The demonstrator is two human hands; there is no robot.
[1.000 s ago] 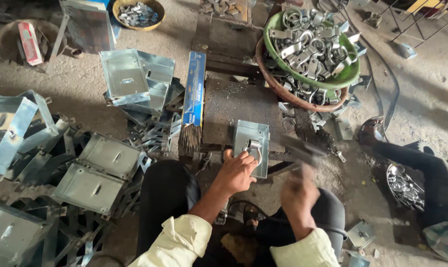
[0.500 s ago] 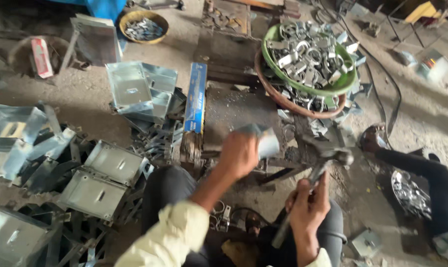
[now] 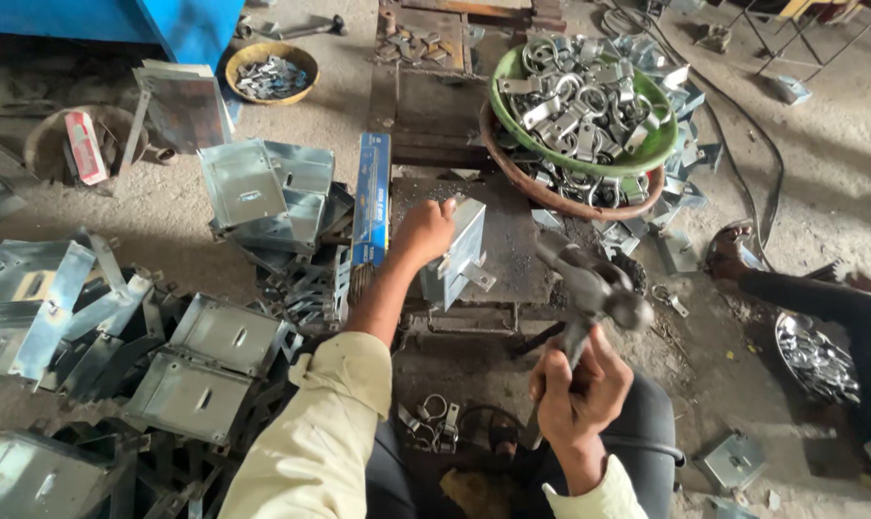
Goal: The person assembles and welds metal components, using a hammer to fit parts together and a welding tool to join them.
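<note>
Hammer is now raised in my right hand, fingers clamped on its handle. My left hand has tipped the metal box on edge on the steel plate, gripping its top; striking seems near.

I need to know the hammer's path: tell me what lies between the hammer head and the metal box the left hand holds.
In the head view, only bare dark work plate lies between the hammer and the metal box under the left hand.

Soft, even daylight is seen throughout; shadows are faint. Mild glare is carried by the galvanised metal boxes. The hammer is smeared by motion blur. Slight wide-angle bending is noted at the edges.
</note>
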